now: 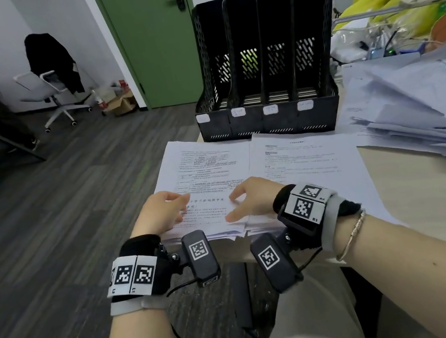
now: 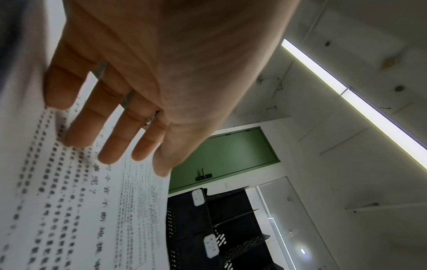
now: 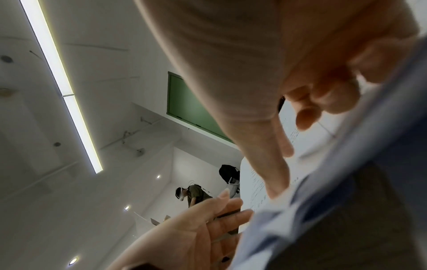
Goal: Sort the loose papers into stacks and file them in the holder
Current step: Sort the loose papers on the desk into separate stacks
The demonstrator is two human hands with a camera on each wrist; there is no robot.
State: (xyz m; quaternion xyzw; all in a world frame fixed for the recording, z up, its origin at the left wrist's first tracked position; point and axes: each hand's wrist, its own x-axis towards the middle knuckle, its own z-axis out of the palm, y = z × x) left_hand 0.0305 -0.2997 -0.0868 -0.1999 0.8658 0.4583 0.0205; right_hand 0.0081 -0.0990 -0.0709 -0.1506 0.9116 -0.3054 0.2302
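A stack of printed papers point(image 1: 202, 178) lies at the near table edge, with another printed sheet point(image 1: 306, 160) beside it on the right. My left hand point(image 1: 164, 212) rests flat on the stack's near left part; in the left wrist view its fingers point(image 2: 104, 127) lie straight on the print. My right hand point(image 1: 253, 199) sits at the stack's near right edge. Its thumb and curled fingers point(image 3: 323, 98) pinch the edge of the top sheets point(image 1: 217, 214). The black four-slot file holder point(image 1: 272, 119) stands behind the papers, all its slots bare.
A messy pile of loose papers point(image 1: 418, 106) covers the table to the right. Bags and cables point(image 1: 384, 9) crowd the far right. To the left the table ends above dark flooring, with an office chair point(image 1: 54, 87) and a green door point(image 1: 153, 41) beyond.
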